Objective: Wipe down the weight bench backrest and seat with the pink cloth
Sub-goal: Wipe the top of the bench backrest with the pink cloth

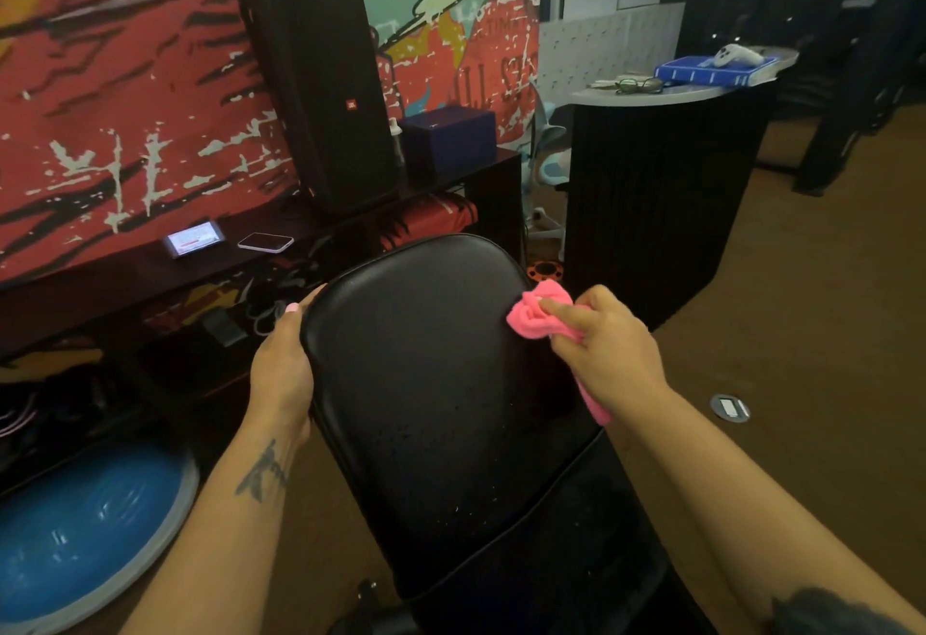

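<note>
Right hand (609, 348) presses pink cloth (538, 311) at backrest (426, 384) right edge.

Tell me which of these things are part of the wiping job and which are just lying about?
Part of the job:
pink cloth, bunched in the right hand
bench backrest, its edge held by the left hand
bench seat

Just lying about:
JBL speaker
two phones
blue balance trainer
blue book

Pink cloth (536, 316) bunched in the fingers (566, 308) lay against the black backrest (426, 384); a red graffiti mural (125, 108) lay beyond.
</note>
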A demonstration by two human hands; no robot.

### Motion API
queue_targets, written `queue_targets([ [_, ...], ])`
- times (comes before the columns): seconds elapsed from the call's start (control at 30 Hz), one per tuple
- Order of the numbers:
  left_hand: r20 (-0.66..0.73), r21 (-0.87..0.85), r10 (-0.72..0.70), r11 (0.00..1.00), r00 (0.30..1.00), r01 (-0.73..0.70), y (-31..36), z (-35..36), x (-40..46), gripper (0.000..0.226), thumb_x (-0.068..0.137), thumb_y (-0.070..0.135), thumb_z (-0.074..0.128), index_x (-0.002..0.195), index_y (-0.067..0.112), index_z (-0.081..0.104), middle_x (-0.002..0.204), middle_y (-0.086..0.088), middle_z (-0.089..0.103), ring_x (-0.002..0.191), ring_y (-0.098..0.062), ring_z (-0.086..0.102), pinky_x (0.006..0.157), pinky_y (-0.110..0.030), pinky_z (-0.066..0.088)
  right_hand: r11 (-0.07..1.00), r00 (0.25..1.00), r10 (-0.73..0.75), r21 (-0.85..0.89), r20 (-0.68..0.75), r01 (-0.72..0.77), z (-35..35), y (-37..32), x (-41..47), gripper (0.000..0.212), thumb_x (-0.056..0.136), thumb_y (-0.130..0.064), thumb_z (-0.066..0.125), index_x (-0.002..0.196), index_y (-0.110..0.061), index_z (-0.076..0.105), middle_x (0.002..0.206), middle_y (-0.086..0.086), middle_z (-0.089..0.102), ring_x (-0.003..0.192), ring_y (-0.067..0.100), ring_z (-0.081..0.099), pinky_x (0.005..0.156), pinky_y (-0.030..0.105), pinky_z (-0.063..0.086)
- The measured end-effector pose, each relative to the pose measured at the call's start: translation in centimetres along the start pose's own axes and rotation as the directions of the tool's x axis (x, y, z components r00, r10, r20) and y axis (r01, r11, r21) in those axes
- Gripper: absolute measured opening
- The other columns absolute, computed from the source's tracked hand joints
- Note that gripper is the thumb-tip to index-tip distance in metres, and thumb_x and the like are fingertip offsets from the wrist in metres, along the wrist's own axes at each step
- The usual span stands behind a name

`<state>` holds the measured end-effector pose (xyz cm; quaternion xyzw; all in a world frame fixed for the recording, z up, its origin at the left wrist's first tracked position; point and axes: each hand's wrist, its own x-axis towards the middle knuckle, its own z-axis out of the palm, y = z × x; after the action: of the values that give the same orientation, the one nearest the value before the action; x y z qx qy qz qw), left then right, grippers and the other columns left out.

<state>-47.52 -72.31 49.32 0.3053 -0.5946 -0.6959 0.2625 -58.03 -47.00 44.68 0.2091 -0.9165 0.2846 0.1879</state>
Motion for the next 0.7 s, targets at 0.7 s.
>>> queue_targets([
  [0.7,0.048,-0.047,-0.077,0.996,0.996,0.079,-3.7,-1.6,-0.5,0.049,0.095,0.063,0.034,0.1,0.027,0.068,0.109,0.001,0.07,0.114,-0.023,0.061,0.106,-0.045,0.042,0.955,0.953,-0.295,-0.02,0.067,0.297,0.1,0.5,-3.1,0.043,0.071,-0.017,0.075,0.11,-0.03,0.067,0.09,0.004,0.055,0.075,0.022,0.053,0.061,0.036,0.046],
])
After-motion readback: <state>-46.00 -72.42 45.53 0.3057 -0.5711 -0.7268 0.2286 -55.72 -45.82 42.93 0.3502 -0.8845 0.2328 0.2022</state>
